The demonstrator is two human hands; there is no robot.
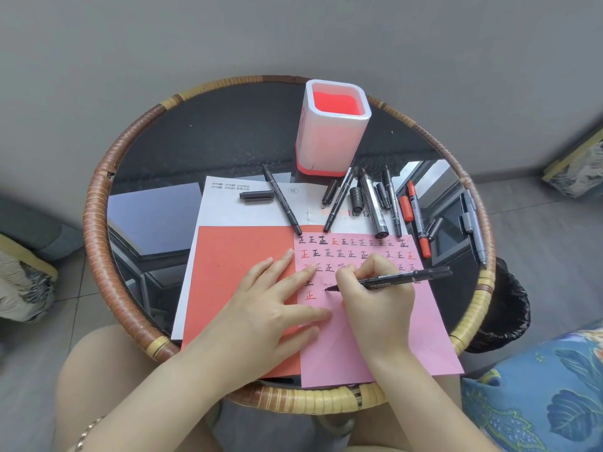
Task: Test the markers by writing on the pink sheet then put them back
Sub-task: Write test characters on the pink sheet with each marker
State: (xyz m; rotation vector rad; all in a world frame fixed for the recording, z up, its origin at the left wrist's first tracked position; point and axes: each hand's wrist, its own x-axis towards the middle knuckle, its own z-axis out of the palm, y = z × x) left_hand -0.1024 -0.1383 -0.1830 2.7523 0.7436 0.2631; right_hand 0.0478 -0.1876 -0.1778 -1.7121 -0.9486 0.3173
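A pink sheet [375, 347] lies on the round table, its upper part covered with rows of black and red characters. My right hand [378, 298] grips a black marker [404, 276] with its tip touching the sheet. My left hand [270, 308] lies flat with fingers spread, pressing the sheet's left edge. Several uncapped black markers [370, 203] and a red marker [417, 220] lie above the sheet, with loose caps among them. One black marker [282, 200] and a cap [256, 195] rest on white paper. The white and red pen holder [332, 128] stands behind them, empty inside.
A red sheet [235, 269] and white paper [228, 207] lie under the pink one. A grey pen [473, 226] lies at the table's right side. The glass table has a rattan rim [98, 230]. A black bin [509, 308] stands to the right, patterned cushions around.
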